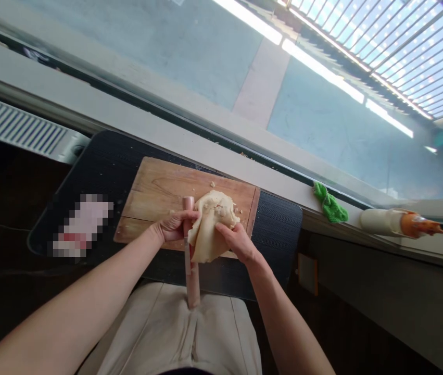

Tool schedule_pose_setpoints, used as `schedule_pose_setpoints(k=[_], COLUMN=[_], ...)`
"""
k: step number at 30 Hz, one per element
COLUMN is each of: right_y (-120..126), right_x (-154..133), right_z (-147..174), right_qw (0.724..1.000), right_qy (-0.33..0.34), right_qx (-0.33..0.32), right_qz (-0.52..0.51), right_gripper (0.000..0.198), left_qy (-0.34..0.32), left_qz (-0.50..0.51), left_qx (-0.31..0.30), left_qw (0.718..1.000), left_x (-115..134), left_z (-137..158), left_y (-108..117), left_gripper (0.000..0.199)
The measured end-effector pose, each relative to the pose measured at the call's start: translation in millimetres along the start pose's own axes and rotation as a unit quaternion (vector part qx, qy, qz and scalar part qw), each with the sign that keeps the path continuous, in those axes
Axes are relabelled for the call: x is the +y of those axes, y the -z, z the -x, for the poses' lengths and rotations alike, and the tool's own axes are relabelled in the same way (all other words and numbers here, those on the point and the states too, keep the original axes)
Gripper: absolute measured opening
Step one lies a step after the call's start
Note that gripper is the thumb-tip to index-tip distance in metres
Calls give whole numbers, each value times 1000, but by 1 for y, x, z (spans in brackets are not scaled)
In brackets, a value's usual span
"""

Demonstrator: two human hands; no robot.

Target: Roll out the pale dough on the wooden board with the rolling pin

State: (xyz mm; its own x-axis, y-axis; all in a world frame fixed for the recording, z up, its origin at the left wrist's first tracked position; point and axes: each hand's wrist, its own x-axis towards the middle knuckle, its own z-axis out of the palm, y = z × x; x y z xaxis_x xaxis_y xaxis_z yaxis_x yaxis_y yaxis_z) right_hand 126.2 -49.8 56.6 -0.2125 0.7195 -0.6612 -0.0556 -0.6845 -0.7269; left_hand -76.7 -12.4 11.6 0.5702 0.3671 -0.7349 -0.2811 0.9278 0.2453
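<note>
A rolled-out sheet of pale dough [215,229] hangs partly folded over the near edge of the wooden board [166,179]. My right hand [239,240] grips its right side, thumb on top and fingers hidden beneath. My left hand [174,226] is closed around a pinkish rolling pin [193,286], its thumb reaching to the dough's left edge. The pin points from the board toward my lap, alongside the dough. Crumbly bits lie on top of the dough and beside it on the board.
The board rests on a black table [83,166]. A blurred-out flat object [83,224] lies at its left. On the windowsill are a green cloth [331,204] and a pale bottle with an orange top [381,222]. A radiator [22,125] stands at left.
</note>
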Motion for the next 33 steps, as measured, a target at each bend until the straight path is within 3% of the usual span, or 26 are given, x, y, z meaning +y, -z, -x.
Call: schedule_pose_setpoints(k=[3, 5, 8, 10, 12, 14, 19, 23, 26, 29, 33], right_y=[18, 35, 56, 62, 65, 66, 79, 92, 102, 115, 124], right_x=[-19, -34, -51, -56, -56, -50, -25, 2, 24, 43, 67], right_z=[-9, -27, -65, -90, -105, -110, -86, -53, -30, -8, 22], right_qw=[980, 945, 838, 762, 716, 693, 684, 703, 722, 737, 754], right_qy=[66, 121, 175, 177, 162, 153, 146, 108, 80, 50, -17], right_qx=[-46, 3, 116, 137, 120, 112, 138, 164, 184, 219, 242], right_qz=[184, 305, 503, 607, 669, 695, 701, 683, 662, 637, 611], right_gripper=[39, 41, 37, 39, 39, 40, 39, 37, 35, 34, 35], left_qy=[6, 8, 18, 22, 21, 18, -2, -50, -57, -93, -143], left_qz=[27, 27, 12, 9, 18, 27, 33, 31, 8, -34, -78], left_qx=[35, 59, 92, 120, 146, 162, 196, 232, 218, 192, 179], left_qw=[999, 998, 996, 992, 989, 986, 980, 971, 974, 976, 970], left_x=[5, 8, -1, -12, -23, -31, -39, -45, -47, -38, -4], left_z=[14, 32, 61, 78, 90, 98, 103, 97, 91, 83, 59], left_y=[16, 33, 55, 63, 67, 69, 69, 61, 52, 40, 19], left_gripper=[25, 22, 20, 22, 24, 25, 21, 21, 22, 27, 34])
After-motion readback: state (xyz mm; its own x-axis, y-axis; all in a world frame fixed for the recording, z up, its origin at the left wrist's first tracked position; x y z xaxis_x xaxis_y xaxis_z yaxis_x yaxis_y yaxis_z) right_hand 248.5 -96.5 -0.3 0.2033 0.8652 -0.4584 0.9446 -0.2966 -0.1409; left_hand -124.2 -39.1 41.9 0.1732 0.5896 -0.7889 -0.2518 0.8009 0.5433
